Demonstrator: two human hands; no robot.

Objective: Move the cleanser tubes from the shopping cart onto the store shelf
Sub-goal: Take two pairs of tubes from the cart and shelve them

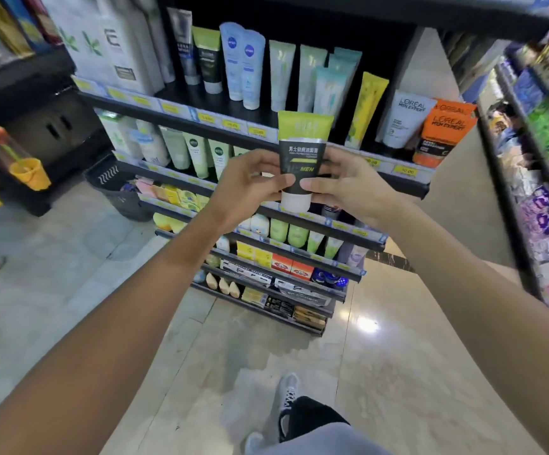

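Green at the crimped top, black through the middle and white at the cap, the tube [302,159] stands upright, cap down, in front of us with its printed face and the word MEN turned our way. We hold it from both sides: our left hand [250,185] has thumb and fingers curled round its left edge, and our right hand [345,187] pinches the right edge near the cap. We judge the two-handed hold is there to keep the tube straight and label-forward as it goes to the shelf [348,152], which is just behind it. It is in the air, not yet resting on any board. A matching green-and-black tube [208,59] stands further left on the same shelf, so that row looks the likely home. No cart shows in this view.
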